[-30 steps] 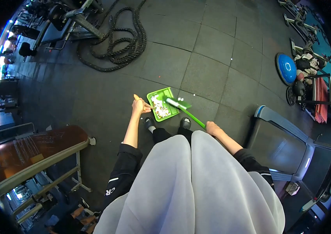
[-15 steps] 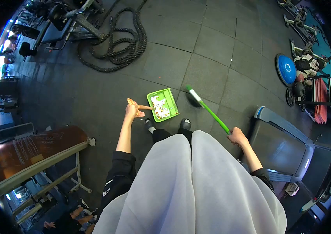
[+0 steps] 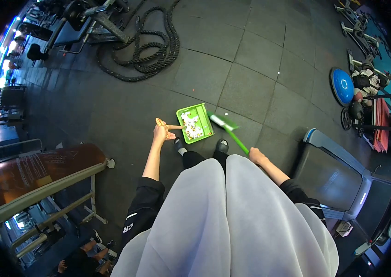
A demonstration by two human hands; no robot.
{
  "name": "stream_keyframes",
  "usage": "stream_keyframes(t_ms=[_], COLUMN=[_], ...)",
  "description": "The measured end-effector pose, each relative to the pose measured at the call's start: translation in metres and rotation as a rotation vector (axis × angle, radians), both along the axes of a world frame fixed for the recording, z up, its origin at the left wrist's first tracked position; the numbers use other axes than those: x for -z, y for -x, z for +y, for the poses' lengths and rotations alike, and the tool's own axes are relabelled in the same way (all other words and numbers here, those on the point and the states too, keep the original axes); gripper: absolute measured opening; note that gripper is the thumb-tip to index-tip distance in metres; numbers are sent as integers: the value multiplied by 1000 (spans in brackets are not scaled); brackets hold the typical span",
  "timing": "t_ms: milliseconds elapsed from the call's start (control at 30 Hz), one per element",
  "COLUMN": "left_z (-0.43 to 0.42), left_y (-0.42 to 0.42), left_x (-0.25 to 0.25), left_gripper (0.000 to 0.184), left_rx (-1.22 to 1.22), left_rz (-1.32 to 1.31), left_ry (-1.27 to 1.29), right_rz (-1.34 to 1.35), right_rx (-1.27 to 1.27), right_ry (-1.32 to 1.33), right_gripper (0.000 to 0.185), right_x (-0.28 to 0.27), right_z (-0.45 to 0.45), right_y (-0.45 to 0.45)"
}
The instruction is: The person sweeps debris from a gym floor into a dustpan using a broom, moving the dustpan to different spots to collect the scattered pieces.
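Observation:
My left hand (image 3: 161, 133) is closed round the wooden-coloured handle of a green dustpan (image 3: 203, 121). White scraps and small darker bits (image 3: 191, 125) lie inside the pan, mostly toward its handle side. In my right hand (image 3: 257, 156) is the green stick of a broom (image 3: 223, 122), gripped near the visible end. The broom's white-and-green head is on the floor just right of the pan's open side, its green bristles slightly blurred. One small white scrap (image 3: 226, 114) lies on the floor beside the broom head.
Black battle rope (image 3: 151, 60) lies coiled ahead on the left. A treadmill (image 3: 329, 173) stands on the right, with a blue balance trainer (image 3: 342, 86) beyond. A brown padded bench (image 3: 43, 173) is at left; another person's legs (image 3: 91, 254) show at lower left.
My right hand has moved left, bringing the broom head down and left, close to the dustpan. My left hand and the pan stay together in about the same place.

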State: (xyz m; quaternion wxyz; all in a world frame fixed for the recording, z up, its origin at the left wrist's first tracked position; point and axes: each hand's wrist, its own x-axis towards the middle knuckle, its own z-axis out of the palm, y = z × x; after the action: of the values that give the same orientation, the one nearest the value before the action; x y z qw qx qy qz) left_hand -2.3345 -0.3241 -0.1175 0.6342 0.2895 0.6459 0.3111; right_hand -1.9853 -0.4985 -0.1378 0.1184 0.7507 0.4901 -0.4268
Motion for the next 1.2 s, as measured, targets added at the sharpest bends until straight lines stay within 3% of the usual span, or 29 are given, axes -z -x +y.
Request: stream_keyframes(t_ms=[200, 267, 300, 333, 400, 600, 667, 800, 933, 1000, 1133, 1200], left_z=[0, 0, -1, 0, 0, -4, -13, -48, -92, -114, -149, -161], left_y=[-1, 3, 4, 3, 3, 21, 34, 69, 106, 112, 109, 117], left_x=[-7, 0, 1, 2, 0, 0, 2, 3, 31, 41, 72, 97], left_gripper=[32, 31, 31, 32, 32, 33, 28, 25, 46, 48, 43, 41], left_rx=[11, -13, -17, -17, -17, -42, -52, -151, -250, -326, -511, -621], left_rz=[8, -9, -12, -19, -30, -94, -127, -194, -402, -539, -602, -722], left_ry=[2, -2, -1, 5, 9, -25, -13, -84, -156, -132, 185, 98], right_rz=[162, 256, 238, 239, 160, 86, 26, 118, 195, 201, 157, 90], right_rx=[-25, -47, 24, 22, 93, 148, 251, 475, 564, 602, 697, 688], right_ry=[-18, -266, -102, -101, 37, -13, -121, -36, -148, -186, -173, -88], right_gripper=[37, 45, 41, 41, 41, 27, 21, 11, 13, 14, 20, 20], right_x=[-11, -18, -64, -92, -125, -103, -88, -86, -40, -21, -17, 13], right_z=[-23, -37, -29, -25, -19, -12, -10, -2, -16, -21, -28, -37], right_y=[-24, -34, -26, -24, -24, -32, -33, -50, -84, -85, -64, -66])
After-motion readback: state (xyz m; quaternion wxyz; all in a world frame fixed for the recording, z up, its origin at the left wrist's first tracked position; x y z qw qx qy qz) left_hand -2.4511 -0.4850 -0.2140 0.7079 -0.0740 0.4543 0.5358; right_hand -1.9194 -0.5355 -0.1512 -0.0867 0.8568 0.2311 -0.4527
